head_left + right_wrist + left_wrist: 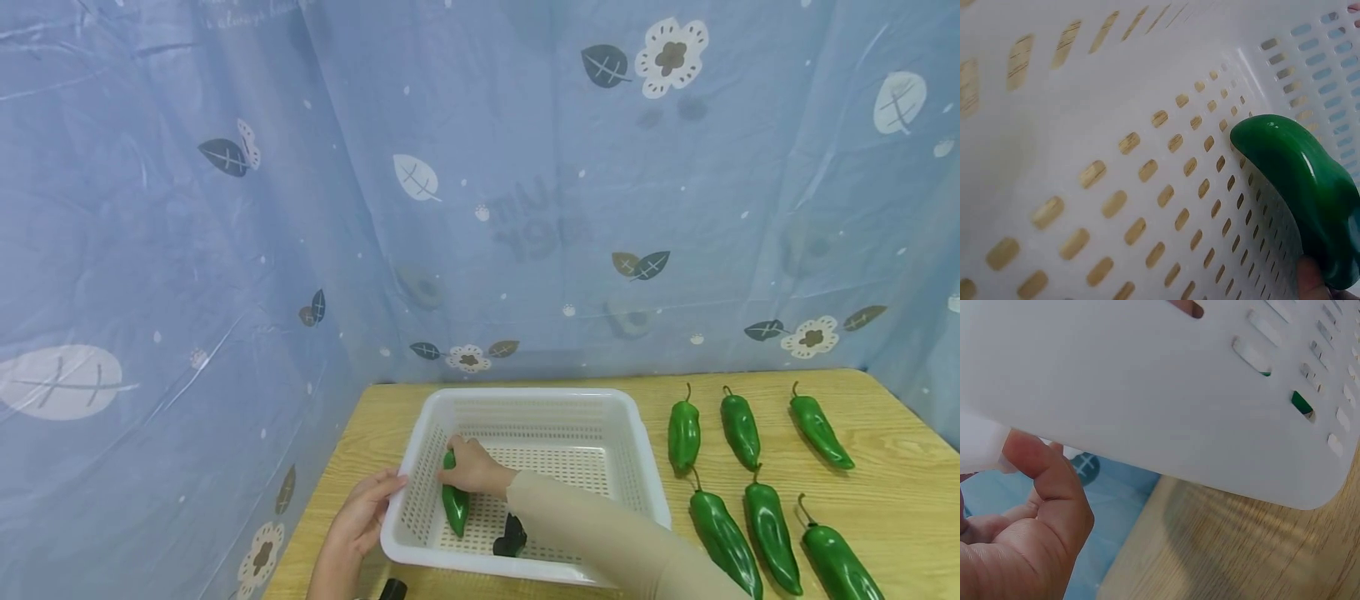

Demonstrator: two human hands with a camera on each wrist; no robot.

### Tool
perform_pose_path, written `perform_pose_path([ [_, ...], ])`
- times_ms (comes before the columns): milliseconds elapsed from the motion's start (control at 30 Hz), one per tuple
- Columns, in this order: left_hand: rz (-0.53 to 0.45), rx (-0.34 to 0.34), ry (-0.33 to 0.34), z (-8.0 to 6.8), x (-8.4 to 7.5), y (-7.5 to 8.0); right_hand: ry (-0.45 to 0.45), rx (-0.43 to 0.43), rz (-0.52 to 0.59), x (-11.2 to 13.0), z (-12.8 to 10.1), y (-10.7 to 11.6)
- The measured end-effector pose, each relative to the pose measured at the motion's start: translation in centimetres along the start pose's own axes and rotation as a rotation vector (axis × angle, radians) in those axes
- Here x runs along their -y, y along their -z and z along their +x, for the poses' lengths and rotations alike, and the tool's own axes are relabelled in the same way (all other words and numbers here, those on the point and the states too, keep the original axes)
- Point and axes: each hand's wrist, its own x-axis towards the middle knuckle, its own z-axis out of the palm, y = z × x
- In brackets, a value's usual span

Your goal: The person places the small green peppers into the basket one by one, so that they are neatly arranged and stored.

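A white perforated plastic basket (525,565) stands on the wooden table. Inside it, near its left wall, my right hand (474,468) holds a green pepper (455,507) by its upper end. The same pepper (1300,181) shows in the right wrist view, its tip over the slotted basket floor, with a bit of fingertip at its lower end. At the basket's left rim, my left hand (362,510) grips the edge. In the left wrist view the thumb of the left hand (1041,506) lies against the white rim; its other fingers are partly hidden.
Several green peppers, among them one pepper (684,437) nearest the basket, lie in two rows on the table (885,500) right of it. A black wrist device (512,536) is seen by the right sleeve. A blue patterned curtain (525,208) hangs behind and at the left.
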Motion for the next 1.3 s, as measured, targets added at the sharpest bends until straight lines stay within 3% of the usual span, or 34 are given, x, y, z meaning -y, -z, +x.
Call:
perform_pose_path([
  [333,-0.002,-0.005,-0.012,0.0,0.2,-0.2,-0.031,-0.007,-0.005,-0.3,0.2,0.1],
  [700,0.014,-0.017,-0.015,-0.1,0.2,-0.4,0.011,-0.036,0.003,-0.5,0.1,0.8],
  [867,0.012,-0.019,-0.017,-0.1,0.1,-0.1,0.033,-0.065,0.001,-0.5,0.0,1.5],
  [1300,0.015,-0.022,-0.022,-0.2,0.1,-0.1,-0.016,-0.132,-0.009,-1.0,-0.7,4.9],
])
